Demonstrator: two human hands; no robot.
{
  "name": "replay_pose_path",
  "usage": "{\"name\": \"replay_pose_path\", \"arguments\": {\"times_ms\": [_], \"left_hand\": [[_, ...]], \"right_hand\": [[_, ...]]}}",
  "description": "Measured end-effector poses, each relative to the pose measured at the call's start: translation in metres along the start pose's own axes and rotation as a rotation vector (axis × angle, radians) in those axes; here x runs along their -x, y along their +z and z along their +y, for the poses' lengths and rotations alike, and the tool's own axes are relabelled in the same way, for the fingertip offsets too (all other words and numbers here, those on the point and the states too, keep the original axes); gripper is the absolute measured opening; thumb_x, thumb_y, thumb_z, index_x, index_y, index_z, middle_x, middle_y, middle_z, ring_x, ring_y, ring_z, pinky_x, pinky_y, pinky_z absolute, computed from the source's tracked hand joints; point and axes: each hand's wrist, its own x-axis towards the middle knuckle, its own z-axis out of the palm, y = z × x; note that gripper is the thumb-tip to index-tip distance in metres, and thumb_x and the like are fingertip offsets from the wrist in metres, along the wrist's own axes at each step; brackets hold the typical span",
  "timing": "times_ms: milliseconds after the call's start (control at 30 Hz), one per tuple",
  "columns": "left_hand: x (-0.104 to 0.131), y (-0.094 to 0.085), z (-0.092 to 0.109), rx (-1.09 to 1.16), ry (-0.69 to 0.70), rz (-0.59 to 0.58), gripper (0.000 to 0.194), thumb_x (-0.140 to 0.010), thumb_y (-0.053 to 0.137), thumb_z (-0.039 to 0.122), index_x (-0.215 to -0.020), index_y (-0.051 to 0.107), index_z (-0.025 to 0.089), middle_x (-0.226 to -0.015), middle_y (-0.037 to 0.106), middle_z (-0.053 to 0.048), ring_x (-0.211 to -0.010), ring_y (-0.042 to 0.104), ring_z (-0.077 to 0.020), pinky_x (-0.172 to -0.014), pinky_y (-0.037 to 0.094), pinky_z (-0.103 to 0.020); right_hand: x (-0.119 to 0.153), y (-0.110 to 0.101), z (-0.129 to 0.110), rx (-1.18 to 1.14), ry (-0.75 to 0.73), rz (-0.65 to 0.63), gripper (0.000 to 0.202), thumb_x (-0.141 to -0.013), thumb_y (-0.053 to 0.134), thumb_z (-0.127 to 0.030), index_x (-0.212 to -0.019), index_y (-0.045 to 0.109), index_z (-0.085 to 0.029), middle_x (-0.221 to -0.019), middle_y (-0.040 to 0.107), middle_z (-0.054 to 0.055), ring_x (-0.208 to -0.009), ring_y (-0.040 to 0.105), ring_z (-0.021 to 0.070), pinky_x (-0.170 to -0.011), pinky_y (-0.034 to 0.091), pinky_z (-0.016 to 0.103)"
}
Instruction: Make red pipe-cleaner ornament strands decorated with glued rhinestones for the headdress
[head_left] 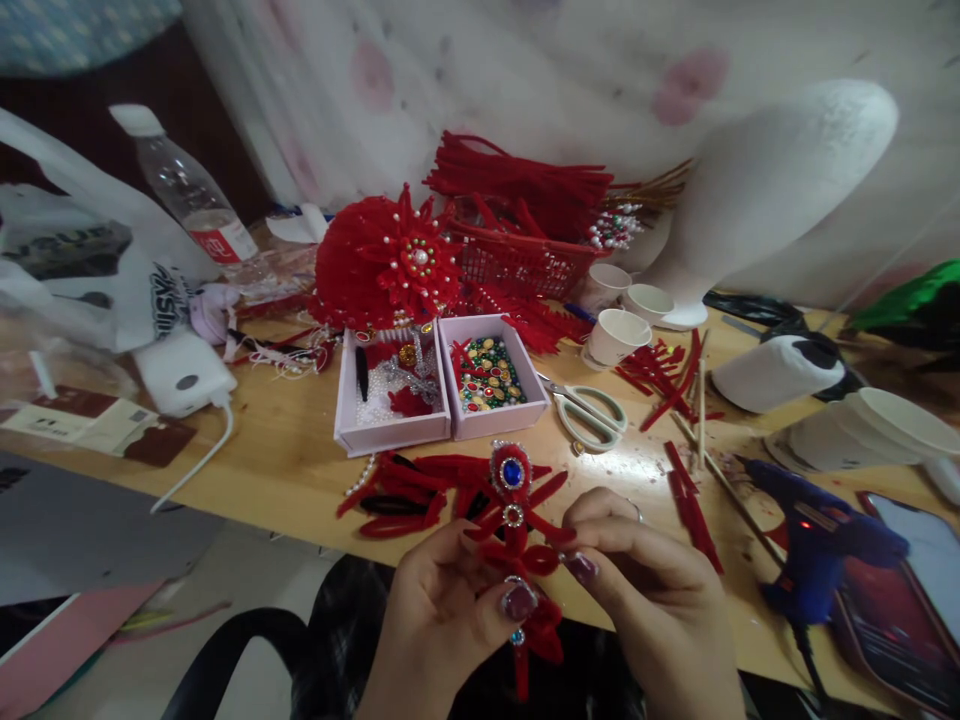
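A red fuzzy ornament (512, 478) with a blue oval gem at its top and a smaller red gem below is held upright at the table's front edge. My left hand (450, 610) grips its lower left side, thumb over the middle. The fingers of my right hand (637, 580) pinch a red curled strip on its right side. Behind it, red pieces and dark clips (397, 505) lie on the table. Farther back are a box of white pearls (391, 435) and a box of green, gold and red beads (501, 422).
Scissors (592, 415) lie right of the boxes. A blue glue gun (817, 540) and a phone (900, 600) are at the right. Behind stand paper cups (616, 338), a red basket (525, 262), a red flowered piece (367, 260) and a white stand (772, 190). A bottle (187, 190) is back left.
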Motion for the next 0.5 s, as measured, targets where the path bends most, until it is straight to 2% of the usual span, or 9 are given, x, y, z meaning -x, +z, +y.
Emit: {"name": "replay_pose_path", "arguments": {"times_ms": [267,500], "left_hand": [[-0.0037,-0.0094,-0.0008,-0.049,-0.007,-0.039,0.034,-0.063,0.089,0.037,-0.081,0.072,0.014,-0.083,0.077,-0.009,-0.077,0.073,-0.0231,-0.073,0.060,-0.032],[-0.0049,-0.0093,-0.0010,-0.014,-0.022,-0.061,0.035,-0.063,0.089,0.038,-0.084,0.074,0.014,-0.085,0.077,-0.010,-0.082,0.073,-0.0242,-0.076,0.059,-0.032]], "right_hand": [[0.0026,0.0004,0.0053,-0.015,0.032,-0.028,0.008,-0.093,0.069,-0.024,-0.091,0.073,-0.029,-0.080,0.060,-0.002,-0.074,0.056,0.0110,-0.062,0.046,0.018],[0.0050,0.0004,0.0080,-0.024,0.028,-0.013,0.007,-0.092,0.070,-0.025,-0.092,0.074,-0.031,-0.084,0.062,-0.001,-0.079,0.057,0.0114,-0.068,0.048,0.017]]}}
